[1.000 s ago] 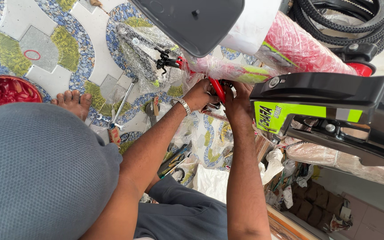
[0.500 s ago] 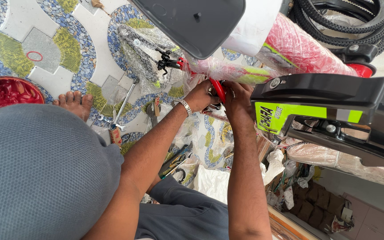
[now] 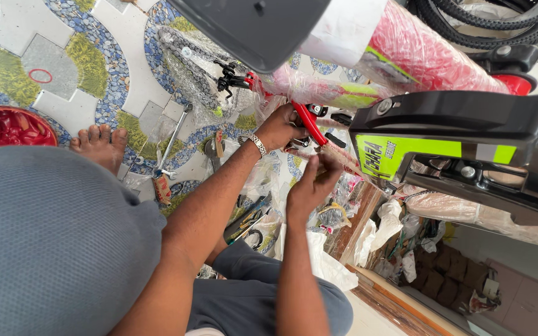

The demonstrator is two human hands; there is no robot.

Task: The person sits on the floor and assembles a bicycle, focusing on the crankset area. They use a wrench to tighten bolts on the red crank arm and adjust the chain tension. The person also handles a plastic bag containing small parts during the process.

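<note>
A bicycle wrapped in clear plastic fills the upper right, with a red and green frame tube [image 3: 406, 56] and a black and green part [image 3: 443, 140]. My left hand [image 3: 279, 129], a metal bracelet on its wrist, grips a red bicycle part [image 3: 307, 121] at the frame. Just below it, my right hand [image 3: 311, 185] pinches its fingertips on a thin plastic-wrapped tube [image 3: 344, 163]. What lies between the fingers is partly hidden. A black saddle [image 3: 250, 28] hangs above both hands.
A wrench [image 3: 170, 142] and several small tools [image 3: 247, 221] lie on the patterned tile floor near my bare foot [image 3: 99, 143]. A red bowl [image 3: 7, 127] sits at the left. Black tyres [image 3: 487, 22] are top right. Plastic bags and cardboard clutter the lower right.
My right hand has come down from the red part to the wrapped tube below it. My left hand stays on the red part.
</note>
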